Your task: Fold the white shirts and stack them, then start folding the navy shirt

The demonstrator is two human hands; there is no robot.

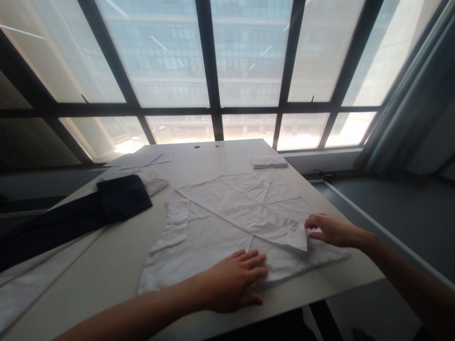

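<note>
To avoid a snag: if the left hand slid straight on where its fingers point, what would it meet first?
The left hand would probably meet the folded flap of the white cloth, near its corner; how high that edge stands is unclear.

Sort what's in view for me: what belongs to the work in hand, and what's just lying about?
In hand:
- white garment, spread out
- left hand, flat on its near side
- right hand, at a folded-over corner; grip unclear
- table, underneath

Apparently just lying about:
- dark cloth, left
- folded pale cloth, far right
- pale sheets, far left
</note>
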